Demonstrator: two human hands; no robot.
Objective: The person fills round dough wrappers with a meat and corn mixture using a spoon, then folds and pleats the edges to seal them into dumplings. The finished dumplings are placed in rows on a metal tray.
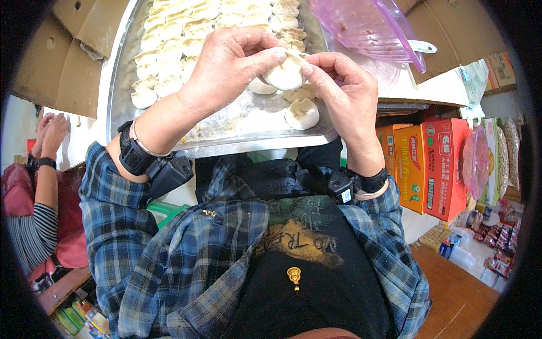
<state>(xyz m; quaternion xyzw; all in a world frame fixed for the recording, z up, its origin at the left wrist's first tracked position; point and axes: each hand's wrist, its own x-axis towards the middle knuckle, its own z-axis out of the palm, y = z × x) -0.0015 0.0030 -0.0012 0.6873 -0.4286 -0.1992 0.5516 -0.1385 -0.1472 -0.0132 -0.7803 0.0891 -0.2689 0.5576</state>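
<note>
Between my two hands, above the near part of a metal tray (pixel 226 146), is a pale dumpling (pixel 286 75) with a folded upper edge. My left hand (pixel 234 65) pinches that edge from the left, thumb and fingers together. From the right, my right hand (pixel 344 85) grips the opposite end between thumb and fingers. Rows of finished dumplings (pixel 169 62) fill the far and left parts of the tray. Just below my hands, a single dumpling (pixel 302 114) lies near the tray's front right corner. Flour dusts the bare metal.
A purple plastic basin (pixel 367 28) with a white-handled utensil (pixel 422 47) stands at the back right. Cardboard (pixel 53 73) borders the left. Red and orange boxes (pixel 443 169) sit lower right. Another person's hands (pixel 53 135) are at the far left.
</note>
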